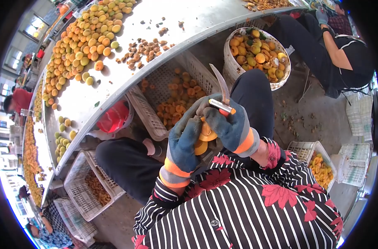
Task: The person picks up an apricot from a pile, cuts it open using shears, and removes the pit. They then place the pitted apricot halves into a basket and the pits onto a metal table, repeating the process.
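My left hand [184, 139], in a blue work glove with an orange and grey cuff, is closed around a cut apricot [207, 133] in front of my lap. Another orange apricot piece [200, 147] shows just below it, against the same glove. My right hand [233, 128], gloved alike, grips a curved knife [221, 81] with its blade pointing up and away. Its fingers meet the left hand's at the apricot, and they partly hide the fruit. Under the table edge, a white crate [149, 114] holds orange apricot halves [172, 108].
Whole apricots [83, 45] and scattered pits [145, 52] lie on the metal table [133, 20]. A white bucket [229, 62] of apricots stands ahead right, near a seated person [342, 58]. A red bucket [114, 117] and crates [87, 199] are left; another crate [307, 145] is right.
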A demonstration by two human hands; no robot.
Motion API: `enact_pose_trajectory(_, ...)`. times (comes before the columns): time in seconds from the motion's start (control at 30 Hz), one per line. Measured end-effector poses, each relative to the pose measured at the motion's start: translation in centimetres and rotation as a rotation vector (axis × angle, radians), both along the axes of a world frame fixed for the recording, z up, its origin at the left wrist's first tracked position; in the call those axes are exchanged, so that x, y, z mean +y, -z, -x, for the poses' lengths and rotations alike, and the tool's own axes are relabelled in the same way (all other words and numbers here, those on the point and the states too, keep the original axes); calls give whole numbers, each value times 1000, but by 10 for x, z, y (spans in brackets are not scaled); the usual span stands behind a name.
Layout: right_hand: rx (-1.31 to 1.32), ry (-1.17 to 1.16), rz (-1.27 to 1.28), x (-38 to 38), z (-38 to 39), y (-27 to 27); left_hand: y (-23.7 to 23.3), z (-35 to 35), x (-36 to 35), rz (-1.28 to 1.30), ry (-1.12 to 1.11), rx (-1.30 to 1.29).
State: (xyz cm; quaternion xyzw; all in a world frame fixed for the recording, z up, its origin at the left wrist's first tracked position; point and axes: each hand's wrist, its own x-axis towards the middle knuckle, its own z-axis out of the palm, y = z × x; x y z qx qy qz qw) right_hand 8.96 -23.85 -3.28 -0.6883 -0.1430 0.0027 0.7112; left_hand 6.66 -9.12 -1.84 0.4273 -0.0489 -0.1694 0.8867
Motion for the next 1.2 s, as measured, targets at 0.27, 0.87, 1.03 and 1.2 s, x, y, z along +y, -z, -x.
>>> enact_pose_trajectory(0.27,-10,-36,-20,0,-9,11,13,3,3,-159,-90,53)
enact_pose_trajectory(0.87,-3,99,-811,37,-42,-38,15,-14,13,-209,-223,71)
enact_pose_trajectory(1.03,19,57,-729,49,-50,-36,16,-32,22,-229,-238,44)
enact_pose_trajectory(1.2,50,90,-651,67,-72,-36,14,-50,44,-468,-193,-18)
